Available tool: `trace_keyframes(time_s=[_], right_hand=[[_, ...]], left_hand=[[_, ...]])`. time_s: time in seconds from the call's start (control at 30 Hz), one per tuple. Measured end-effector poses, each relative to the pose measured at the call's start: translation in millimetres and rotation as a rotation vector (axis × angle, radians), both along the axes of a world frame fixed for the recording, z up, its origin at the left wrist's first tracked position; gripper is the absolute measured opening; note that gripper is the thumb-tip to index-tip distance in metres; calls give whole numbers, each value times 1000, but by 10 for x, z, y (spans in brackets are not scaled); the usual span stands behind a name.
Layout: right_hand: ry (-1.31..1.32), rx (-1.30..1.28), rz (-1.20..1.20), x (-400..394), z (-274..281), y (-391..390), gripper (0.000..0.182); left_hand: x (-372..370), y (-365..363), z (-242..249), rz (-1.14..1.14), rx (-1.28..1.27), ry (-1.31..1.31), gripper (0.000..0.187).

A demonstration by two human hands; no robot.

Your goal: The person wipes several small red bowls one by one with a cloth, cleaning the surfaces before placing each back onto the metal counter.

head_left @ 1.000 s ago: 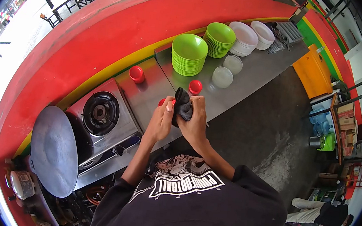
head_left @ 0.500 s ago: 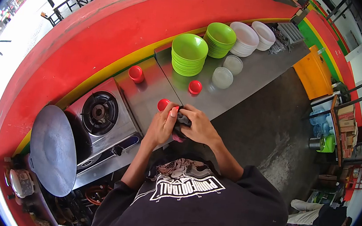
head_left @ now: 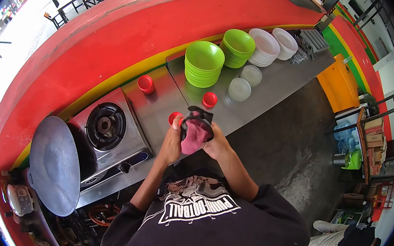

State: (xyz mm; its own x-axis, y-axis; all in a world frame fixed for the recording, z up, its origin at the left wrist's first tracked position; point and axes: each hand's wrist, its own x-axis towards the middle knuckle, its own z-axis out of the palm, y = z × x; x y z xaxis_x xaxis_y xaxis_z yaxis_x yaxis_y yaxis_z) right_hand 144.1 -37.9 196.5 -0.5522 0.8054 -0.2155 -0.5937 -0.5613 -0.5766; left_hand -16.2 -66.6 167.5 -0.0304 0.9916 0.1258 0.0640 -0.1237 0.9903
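A black-and-pink fabric cloth [head_left: 194, 139] is held before the chest between the left hand [head_left: 171, 142] and the right hand [head_left: 216, 145], its sides gripped by fingers partly hidden behind it. At 10 o'clock from it, a small round red cup [head_left: 173, 116] is partly covered by the left hand; at 12, stacked round green bowls [head_left: 203, 68] are seen.

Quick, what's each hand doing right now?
Left hand: closed, holding the pink-and-dark cloth.
Right hand: closed, holding the same cloth's other side.
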Motion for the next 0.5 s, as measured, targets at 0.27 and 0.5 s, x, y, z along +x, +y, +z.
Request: trace_keyframes(time_s=[0.27,0.5], right_hand=[[-455,498,-784,-93,260,25,32],[-1102,1256,-510,-164,204,-258,42]], left_hand=[[-127,-32,148,-235,-181,-400,79],[65,-94,181,-131,-77,-317,76]])
